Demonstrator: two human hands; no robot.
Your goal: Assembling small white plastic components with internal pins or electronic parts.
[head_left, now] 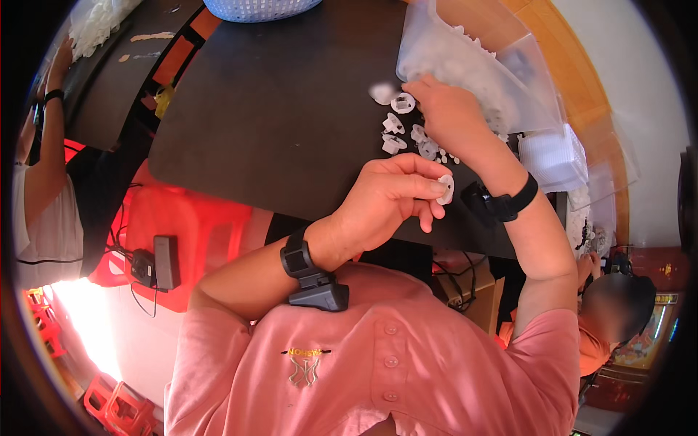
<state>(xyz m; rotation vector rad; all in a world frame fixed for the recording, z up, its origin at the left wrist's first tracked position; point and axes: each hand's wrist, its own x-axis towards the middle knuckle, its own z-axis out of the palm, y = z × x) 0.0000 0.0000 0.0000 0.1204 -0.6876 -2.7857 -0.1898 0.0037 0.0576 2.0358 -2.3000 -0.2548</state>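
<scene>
Head view: left hand (389, 200) pinches white plastic piece (446, 189) above black table (276, 109).

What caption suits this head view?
Left hand pinches a white plastic part; right hand reaches among loose parts beside a clear bag.

- One small white plastic part (446, 189) pinched in the left hand (389, 203).
- About seven loose white parts (404, 123) on the dark table (276, 109), just beside the right hand (451, 112); some are too small to count surely.
- One clear plastic bag (472, 65) of white parts, touched by the right hand.
- One stack of clear bags (556, 156), right of the right wrist.
- One blue basket (258, 9), well beyond both hands.
- Two wrist devices (316, 280), one on each forearm.
</scene>
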